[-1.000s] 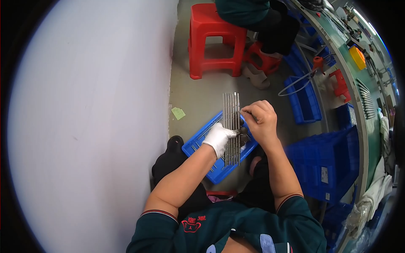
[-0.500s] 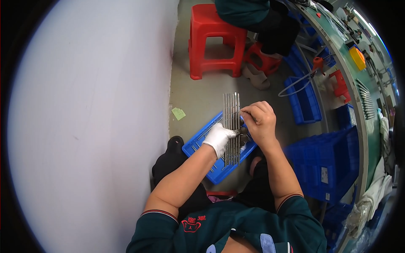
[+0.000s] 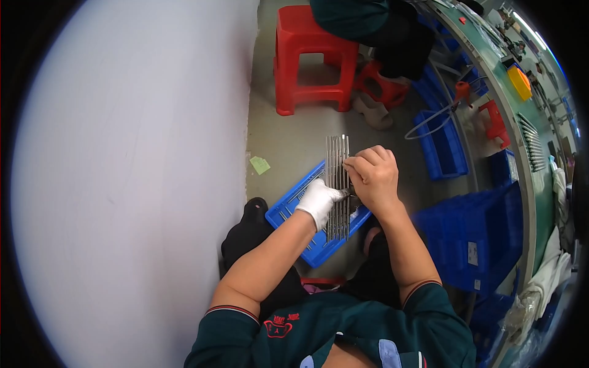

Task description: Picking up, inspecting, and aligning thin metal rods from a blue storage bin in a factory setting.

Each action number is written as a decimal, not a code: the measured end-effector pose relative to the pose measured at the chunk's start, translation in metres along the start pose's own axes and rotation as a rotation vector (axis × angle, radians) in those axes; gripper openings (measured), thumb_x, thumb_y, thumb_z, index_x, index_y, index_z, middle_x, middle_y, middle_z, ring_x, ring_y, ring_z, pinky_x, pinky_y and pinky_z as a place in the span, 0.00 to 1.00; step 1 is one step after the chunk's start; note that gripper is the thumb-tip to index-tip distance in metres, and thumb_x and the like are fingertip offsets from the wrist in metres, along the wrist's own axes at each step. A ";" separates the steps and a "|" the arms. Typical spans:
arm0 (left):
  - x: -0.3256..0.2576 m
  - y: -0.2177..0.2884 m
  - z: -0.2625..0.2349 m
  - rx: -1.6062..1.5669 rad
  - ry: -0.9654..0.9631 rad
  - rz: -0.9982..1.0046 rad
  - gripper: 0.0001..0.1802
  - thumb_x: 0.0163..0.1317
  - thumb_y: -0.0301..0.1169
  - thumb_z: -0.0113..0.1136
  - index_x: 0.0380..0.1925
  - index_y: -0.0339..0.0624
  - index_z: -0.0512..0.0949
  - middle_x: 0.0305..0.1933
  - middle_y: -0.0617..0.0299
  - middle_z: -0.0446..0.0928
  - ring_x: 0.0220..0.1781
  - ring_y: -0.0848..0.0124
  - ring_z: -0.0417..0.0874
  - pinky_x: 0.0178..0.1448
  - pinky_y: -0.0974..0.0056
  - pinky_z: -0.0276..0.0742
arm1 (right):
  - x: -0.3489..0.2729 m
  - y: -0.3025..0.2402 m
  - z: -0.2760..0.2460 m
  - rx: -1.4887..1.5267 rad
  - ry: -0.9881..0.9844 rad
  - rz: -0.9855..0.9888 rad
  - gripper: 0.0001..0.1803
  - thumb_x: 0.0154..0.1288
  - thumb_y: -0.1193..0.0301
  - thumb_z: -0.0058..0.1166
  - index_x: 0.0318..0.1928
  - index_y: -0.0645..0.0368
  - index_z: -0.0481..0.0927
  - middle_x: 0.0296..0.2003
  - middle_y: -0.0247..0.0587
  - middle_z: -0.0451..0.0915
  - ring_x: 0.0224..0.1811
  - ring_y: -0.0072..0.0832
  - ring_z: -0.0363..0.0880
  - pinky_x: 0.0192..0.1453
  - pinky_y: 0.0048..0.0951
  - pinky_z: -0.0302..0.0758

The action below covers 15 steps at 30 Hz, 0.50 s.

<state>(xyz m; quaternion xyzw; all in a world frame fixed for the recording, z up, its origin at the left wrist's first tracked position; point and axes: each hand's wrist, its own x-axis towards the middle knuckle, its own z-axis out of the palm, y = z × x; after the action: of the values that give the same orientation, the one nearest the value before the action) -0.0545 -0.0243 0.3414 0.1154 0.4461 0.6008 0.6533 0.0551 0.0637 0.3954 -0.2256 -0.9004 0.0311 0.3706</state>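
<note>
A row of thin metal rods (image 3: 336, 216) lies side by side across my left hand (image 3: 318, 201), which is closed around them in a white glove with darkened fingers. The rods point away from me, over a blue tray (image 3: 316, 254) with more metal rods (image 3: 289, 210) in it. My right hand (image 3: 374, 176) is bare. Its thumb and forefinger pinch at the right-hand rods of the row, above the gloved fingers. The knuckles partly hide what the pinch touches.
A white wall (image 3: 135, 184) rises along my left. Ahead stands a red stool (image 3: 316, 61), with a seated person's dark legs (image 3: 405, 49) beyond. To the right are stacked blue crates (image 3: 466, 239) and a green workbench (image 3: 535, 184). A green paper scrap (image 3: 259, 165) lies on the floor.
My right hand has shifted slightly left, and its fingertips now overlap the row of rods. The left hand and the rods stay almost in place.
</note>
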 end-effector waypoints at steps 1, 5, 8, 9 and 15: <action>0.001 0.000 -0.001 -0.007 0.015 -0.007 0.15 0.55 0.14 0.53 0.44 0.34 0.74 0.34 0.53 0.79 0.31 0.60 0.83 0.34 0.55 0.83 | 0.001 -0.002 -0.003 0.035 0.021 0.016 0.06 0.44 0.78 0.62 0.26 0.56 0.81 0.25 0.33 0.78 0.31 0.34 0.75 0.37 0.34 0.69; -0.001 0.007 0.000 -0.055 -0.016 -0.091 0.14 0.56 0.14 0.51 0.43 0.34 0.74 0.35 0.51 0.80 0.32 0.58 0.84 0.34 0.53 0.83 | 0.002 0.004 -0.007 0.130 0.069 0.130 0.04 0.44 0.77 0.62 0.24 0.57 0.80 0.24 0.34 0.76 0.29 0.34 0.73 0.35 0.34 0.68; -0.006 0.012 0.003 -0.056 -0.002 -0.107 0.13 0.57 0.14 0.51 0.43 0.34 0.74 0.36 0.49 0.80 0.33 0.57 0.85 0.34 0.52 0.83 | -0.002 0.007 -0.004 0.181 0.032 0.187 0.04 0.46 0.78 0.62 0.25 0.60 0.81 0.23 0.37 0.77 0.29 0.35 0.74 0.34 0.33 0.69; -0.006 0.013 0.003 -0.057 -0.003 -0.107 0.13 0.57 0.14 0.51 0.43 0.34 0.74 0.36 0.49 0.80 0.33 0.57 0.85 0.34 0.52 0.83 | -0.002 0.007 -0.004 0.193 0.018 0.190 0.04 0.47 0.80 0.62 0.26 0.61 0.81 0.24 0.39 0.77 0.29 0.35 0.74 0.34 0.32 0.70; 0.001 0.002 -0.005 -0.029 -0.038 -0.084 0.15 0.55 0.14 0.53 0.44 0.31 0.76 0.38 0.54 0.81 0.38 0.63 0.85 0.45 0.60 0.82 | 0.000 0.003 -0.006 0.063 0.001 0.075 0.04 0.45 0.77 0.62 0.26 0.58 0.81 0.24 0.35 0.77 0.30 0.35 0.74 0.36 0.34 0.69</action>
<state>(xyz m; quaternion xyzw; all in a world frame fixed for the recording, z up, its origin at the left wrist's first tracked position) -0.0592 -0.0247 0.3396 0.0983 0.4293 0.5768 0.6880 0.0605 0.0661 0.3987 -0.2476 -0.8897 0.0731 0.3765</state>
